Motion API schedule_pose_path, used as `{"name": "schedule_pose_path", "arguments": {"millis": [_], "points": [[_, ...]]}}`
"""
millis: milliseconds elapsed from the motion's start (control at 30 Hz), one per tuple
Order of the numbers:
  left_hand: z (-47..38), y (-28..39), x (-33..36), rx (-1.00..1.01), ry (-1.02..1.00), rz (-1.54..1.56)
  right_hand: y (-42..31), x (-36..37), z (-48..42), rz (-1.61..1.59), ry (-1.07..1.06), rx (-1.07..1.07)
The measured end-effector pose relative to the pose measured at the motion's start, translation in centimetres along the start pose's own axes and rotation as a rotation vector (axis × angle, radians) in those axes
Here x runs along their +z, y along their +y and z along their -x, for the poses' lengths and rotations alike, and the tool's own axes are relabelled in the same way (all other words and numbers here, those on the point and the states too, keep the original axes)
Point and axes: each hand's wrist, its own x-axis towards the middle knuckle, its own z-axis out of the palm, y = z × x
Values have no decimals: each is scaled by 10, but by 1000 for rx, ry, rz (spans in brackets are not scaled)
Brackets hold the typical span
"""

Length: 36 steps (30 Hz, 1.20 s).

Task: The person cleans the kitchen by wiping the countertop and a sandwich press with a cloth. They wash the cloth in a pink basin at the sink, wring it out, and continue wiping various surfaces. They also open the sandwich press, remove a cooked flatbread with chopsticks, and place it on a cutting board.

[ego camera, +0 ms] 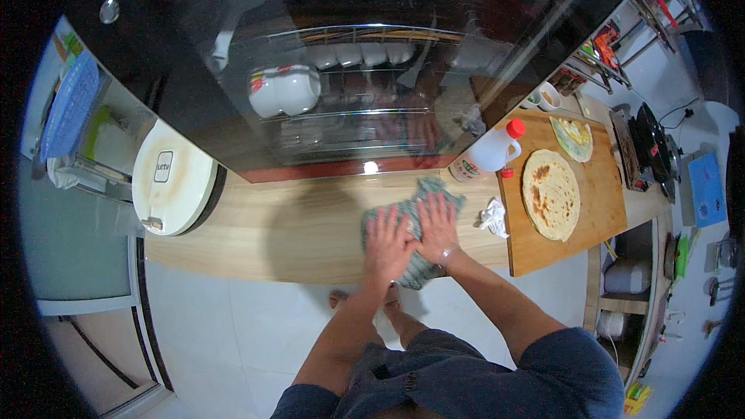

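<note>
My left hand [386, 244] lies flat, fingers spread, on a green-grey patterned cloth [414, 274]. Beside it, my right hand [435, 226] presses on the same cloth with its fingers apart, and the thumbs meet. Both hands look slightly blurred. The cloth is spread on a light wood-grain counter [244, 227], and its near end reaches the front edge. A crumpled white tissue [494, 217] sits just right of my right hand. Behind that stands a white plastic jug with a red cap [483, 154].
At right, a wooden board [599, 198] bears a browned flatbread [552, 195] and a folded filled pancake [573, 138]. A round white appliance [174, 180] occupies the counter's left end. A dark glass-fronted cabinet [349, 145] with dishes inside overhangs the back. Small white bowls [548, 96] stand behind the board.
</note>
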Motion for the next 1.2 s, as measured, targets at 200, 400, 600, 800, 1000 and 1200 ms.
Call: {"name": "schedule_pose_path", "arguments": {"millis": [200,400,600,800,1000,1200], "points": [[40,-68,-43,-322,169,-268,-104,-7,-74,-67,-95,-446],[98,-91,-58,-546,232,97,-172,2,-34,-539,-111,-394],[55,-50,-69,-389,286,15,-108,38,-35,-1005,127,180],[55,-64,-41,-301,135,-203,-88,-8,-23,-79,136,-379],[58,-96,-62,-300,184,-179,-75,4,-61,-116,108,-318],[74,-107,-70,-345,232,-161,-68,5,-66,127,201,-169]]}}
